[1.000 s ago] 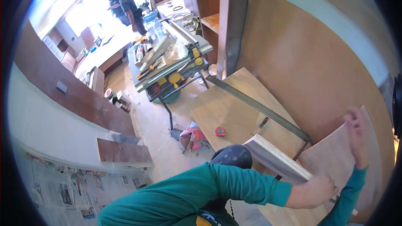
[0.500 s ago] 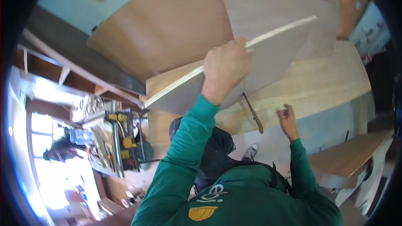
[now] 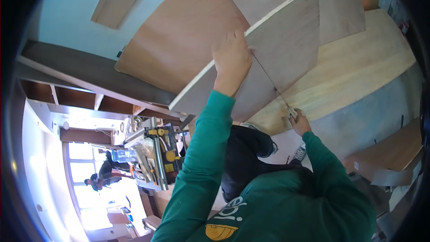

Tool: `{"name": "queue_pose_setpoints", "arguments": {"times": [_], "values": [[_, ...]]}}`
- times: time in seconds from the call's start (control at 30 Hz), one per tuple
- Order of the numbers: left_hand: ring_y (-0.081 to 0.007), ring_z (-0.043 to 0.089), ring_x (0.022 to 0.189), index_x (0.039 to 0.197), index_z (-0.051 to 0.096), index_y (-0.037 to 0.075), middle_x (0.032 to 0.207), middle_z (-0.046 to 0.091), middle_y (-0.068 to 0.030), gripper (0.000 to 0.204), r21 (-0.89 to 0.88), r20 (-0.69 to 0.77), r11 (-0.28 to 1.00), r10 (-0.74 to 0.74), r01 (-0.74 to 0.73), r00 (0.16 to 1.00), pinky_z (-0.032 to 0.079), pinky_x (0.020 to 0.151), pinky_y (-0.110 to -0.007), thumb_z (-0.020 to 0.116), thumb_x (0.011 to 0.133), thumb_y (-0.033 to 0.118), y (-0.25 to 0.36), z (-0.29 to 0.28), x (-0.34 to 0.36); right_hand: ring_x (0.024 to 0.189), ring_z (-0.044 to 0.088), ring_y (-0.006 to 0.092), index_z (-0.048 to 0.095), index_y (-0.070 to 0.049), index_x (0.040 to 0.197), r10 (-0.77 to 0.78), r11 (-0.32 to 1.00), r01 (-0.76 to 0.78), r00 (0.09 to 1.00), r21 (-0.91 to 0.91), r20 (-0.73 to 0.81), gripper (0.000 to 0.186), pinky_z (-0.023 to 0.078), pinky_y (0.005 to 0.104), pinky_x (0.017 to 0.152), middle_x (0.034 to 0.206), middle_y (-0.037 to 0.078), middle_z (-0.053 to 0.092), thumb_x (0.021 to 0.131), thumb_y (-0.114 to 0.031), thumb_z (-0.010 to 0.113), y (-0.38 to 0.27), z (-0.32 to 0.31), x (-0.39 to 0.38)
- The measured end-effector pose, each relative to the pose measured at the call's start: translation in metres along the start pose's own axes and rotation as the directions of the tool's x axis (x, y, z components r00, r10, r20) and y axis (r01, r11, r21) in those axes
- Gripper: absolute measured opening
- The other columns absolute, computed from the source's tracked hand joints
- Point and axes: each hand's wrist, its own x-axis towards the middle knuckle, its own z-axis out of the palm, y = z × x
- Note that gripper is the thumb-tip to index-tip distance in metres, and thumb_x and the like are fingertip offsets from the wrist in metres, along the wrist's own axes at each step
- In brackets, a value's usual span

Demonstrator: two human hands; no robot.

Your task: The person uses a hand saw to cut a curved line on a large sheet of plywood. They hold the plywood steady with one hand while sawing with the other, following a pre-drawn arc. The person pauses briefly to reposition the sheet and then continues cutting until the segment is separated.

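A plywood panel [image 3: 286, 40] stands tilted on edge in front of me, its pale layered edge uppermost. My left hand [image 3: 232, 58] is closed over that top edge near its middle. My right hand [image 3: 299, 122] is closed round the handle of what looks like a handsaw [image 3: 270, 79], seen almost edge-on. Its thin dark blade runs from the handle up across the panel's face to just beside my left hand. Whether the blade sits in a cut cannot be made out.
Under the panel lies a wooden bench top [image 3: 358, 58]. Large plywood sheets [image 3: 188, 31] lie beyond it. At left stands a tool bench [image 3: 156, 157] with yellow-and-black clamps, and a person [image 3: 105, 172] is near the bright window. Another board [image 3: 385, 145] lies at right.
My right hand, empty and apart from the saw before, has closed on its handle. The saw has swung into line across the panel. My left hand still grips the panel, which appears more steeply angled.
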Motion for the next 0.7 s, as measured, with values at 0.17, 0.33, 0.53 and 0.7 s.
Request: {"name": "queue_pose_setpoints", "arguments": {"times": [0.17, 0.33, 0.53, 0.7], "values": [[-0.0373, 0.067, 0.100, 0.107, 0.057, 0.006, 0.108, 0.065, -0.0152, 0.044, 0.052, -0.017, 0.996, -0.077, 0.078, 0.997, 0.053, 0.073, -0.051, 0.082, 0.079, 0.029, -0.010, 0.017, 0.019, 0.087, 0.067, 0.0521, 0.054, -0.006, 0.127, -0.170, 0.979, 0.162, 0.984, -0.126, -0.055, 0.039, 0.052, 0.0590, 0.078, 0.089, 0.032, 0.069, 0.100, -0.033, 0.062, -0.048, -0.021, 0.001], [-0.0355, 0.067, 0.101, 0.110, 0.058, 0.006, 0.106, 0.067, -0.0133, 0.047, 0.093, -0.008, 0.986, -0.136, 0.136, 0.991, 0.052, 0.078, -0.052, 0.082, 0.078, 0.030, -0.024, 0.026, 0.039, 0.083, 0.065, 0.0538, 0.055, -0.005, 0.122, -0.235, 0.955, 0.220, 0.970, -0.197, -0.055, 0.028, 0.050, 0.0601, 0.072, 0.086, 0.032, 0.067, 0.102, -0.025, 0.060, -0.069, -0.036, -0.019], [-0.0330, 0.069, 0.104, 0.114, 0.059, 0.007, 0.109, 0.069, -0.0111, 0.051, 0.111, 0.080, 0.976, -0.198, 0.189, 0.977, 0.051, 0.082, -0.051, 0.082, 0.080, 0.038, -0.050, 0.044, 0.055, 0.081, 0.064, 0.0535, 0.054, -0.008, 0.119, -0.164, 0.973, 0.164, 0.986, -0.164, 0.011, 0.021, 0.048, 0.0600, 0.066, 0.085, 0.031, 0.067, 0.102, -0.020, 0.059, -0.038, -0.100, -0.158], [-0.0350, 0.069, 0.102, 0.112, 0.059, 0.006, 0.109, 0.070, -0.0140, 0.052, 0.111, 0.119, 0.978, -0.192, 0.179, 0.974, 0.052, 0.080, -0.052, 0.083, 0.080, 0.039, -0.061, 0.046, 0.061, 0.080, 0.064, 0.0538, 0.053, -0.008, 0.116, -0.124, 0.964, 0.122, 0.992, -0.238, 0.007, 0.020, 0.049, 0.0611, 0.067, 0.084, 0.031, 0.067, 0.102, -0.021, 0.059, -0.035, -0.086, -0.140]]}}
